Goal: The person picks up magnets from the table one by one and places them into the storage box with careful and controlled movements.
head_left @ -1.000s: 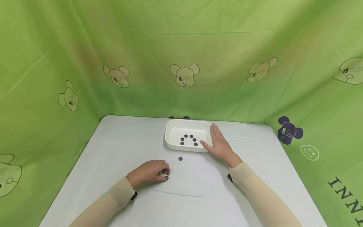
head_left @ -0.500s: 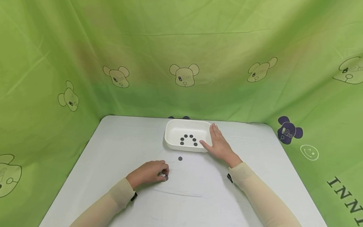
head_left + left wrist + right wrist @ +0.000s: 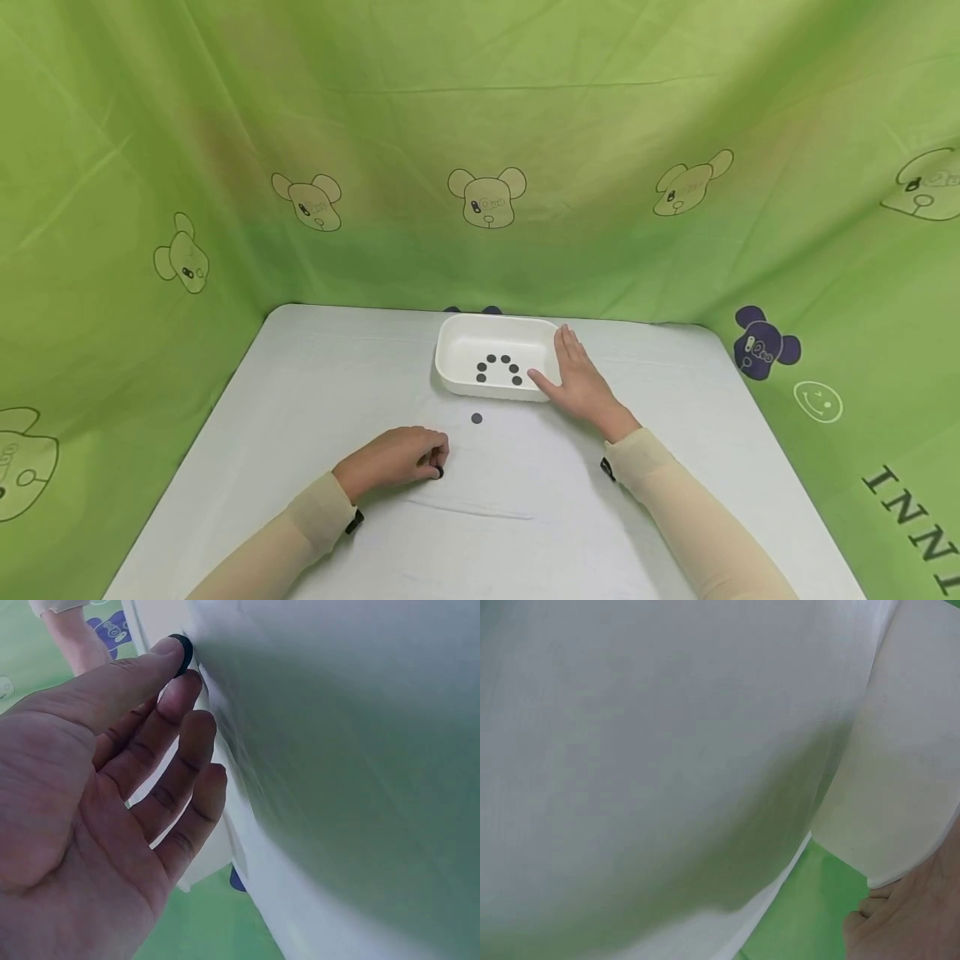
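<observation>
My left hand (image 3: 397,457) is low over the white table, left of the middle. Its thumb and fingertips pinch a small dark round disc (image 3: 182,655), which stands on edge at the tabletop. The other fingers are loosely curled. A second disc (image 3: 477,418) lies flat on the table between this hand and a white rectangular tray (image 3: 480,390). Several like discs (image 3: 491,358) lie in an arch on the tray's floor. My right hand (image 3: 585,385) rests against the tray's right end, with fingers extended and thumb over the near rim.
A white cloth covers the table (image 3: 315,367), with a crease (image 3: 468,510) near the front. Green curtains (image 3: 390,267) printed with bear heads hang at the back and both sides. The tray stands close to the table's back edge.
The disc at my left hand has gone from lying flat to tipped up on edge, and the fingers have closed on it. My right hand and the tray have stayed put.
</observation>
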Motion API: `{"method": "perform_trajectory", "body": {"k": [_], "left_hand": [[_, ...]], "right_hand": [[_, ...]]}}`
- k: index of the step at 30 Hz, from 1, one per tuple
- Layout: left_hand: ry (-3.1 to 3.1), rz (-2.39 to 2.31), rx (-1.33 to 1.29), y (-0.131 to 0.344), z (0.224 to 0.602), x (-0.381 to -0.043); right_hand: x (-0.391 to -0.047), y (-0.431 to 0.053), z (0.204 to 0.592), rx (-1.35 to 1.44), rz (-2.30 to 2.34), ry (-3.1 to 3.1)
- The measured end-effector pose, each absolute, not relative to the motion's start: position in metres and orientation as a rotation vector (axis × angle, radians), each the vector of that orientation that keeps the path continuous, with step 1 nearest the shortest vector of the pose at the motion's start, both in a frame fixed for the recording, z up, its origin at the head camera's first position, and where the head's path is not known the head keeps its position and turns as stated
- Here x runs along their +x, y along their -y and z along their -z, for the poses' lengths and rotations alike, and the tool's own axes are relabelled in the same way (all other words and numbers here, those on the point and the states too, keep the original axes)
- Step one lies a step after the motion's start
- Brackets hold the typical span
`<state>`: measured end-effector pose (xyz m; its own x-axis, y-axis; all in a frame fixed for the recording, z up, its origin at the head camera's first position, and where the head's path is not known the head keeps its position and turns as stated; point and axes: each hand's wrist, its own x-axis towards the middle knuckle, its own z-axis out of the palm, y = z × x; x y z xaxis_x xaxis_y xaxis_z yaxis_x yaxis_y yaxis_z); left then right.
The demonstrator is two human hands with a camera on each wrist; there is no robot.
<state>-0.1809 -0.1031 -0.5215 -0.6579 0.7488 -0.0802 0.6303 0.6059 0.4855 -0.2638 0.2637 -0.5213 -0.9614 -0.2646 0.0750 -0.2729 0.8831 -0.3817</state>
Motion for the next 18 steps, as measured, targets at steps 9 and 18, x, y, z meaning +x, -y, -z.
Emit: {"method": "perform_trajectory", "body": {"k": [9,18], "left_hand": [[-2.514,-0.686,1.094,0.1042,0.5206,-0.1823],[-2.49,-0.756,1.04,0.1039,0.5195,-0.185]], "right_hand": [[-0.2633,-0.2628,0.5204,0.419,-0.611,3.049],[-0.2624,-0.2629,0.5199,0.419,-0.62,3.045]]}}
